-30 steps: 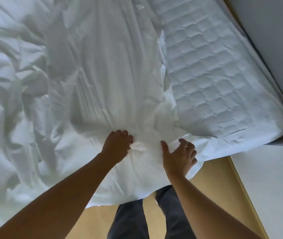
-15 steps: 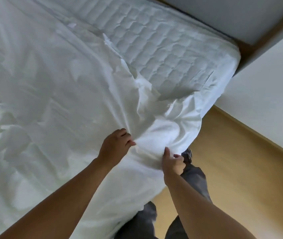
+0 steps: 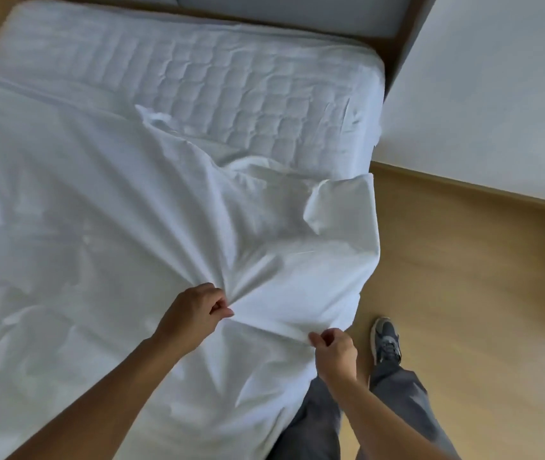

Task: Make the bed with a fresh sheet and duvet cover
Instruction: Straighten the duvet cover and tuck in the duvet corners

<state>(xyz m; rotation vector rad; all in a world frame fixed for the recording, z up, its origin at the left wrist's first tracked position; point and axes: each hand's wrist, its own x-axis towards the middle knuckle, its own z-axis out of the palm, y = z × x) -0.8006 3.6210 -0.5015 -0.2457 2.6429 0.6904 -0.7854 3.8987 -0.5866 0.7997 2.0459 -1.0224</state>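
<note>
A white sheet (image 3: 98,227) lies crumpled over most of the bed and hangs over the near right edge. Beyond it the quilted white mattress (image 3: 231,78) is bare up to the headboard end. My left hand (image 3: 194,313) pinches a bunch of the sheet, with creases fanning out from the grip. My right hand (image 3: 334,350) pinches the sheet's edge a little to the right, at the side of the bed. A folded-over corner of the sheet (image 3: 340,200) sits near the mattress's right edge.
A wooden floor (image 3: 480,327) runs along the bed's right side, where my shoe (image 3: 385,338) and trouser legs stand. A white wall (image 3: 496,94) with a wooden skirting rises at the right. A grey headboard (image 3: 297,11) in a wooden frame closes the far end.
The view has swung so the whole bare end of the mattress shows. My hands have moved apart along the sheet, and the right hand went from spread fingers to a pinch on its edge.
</note>
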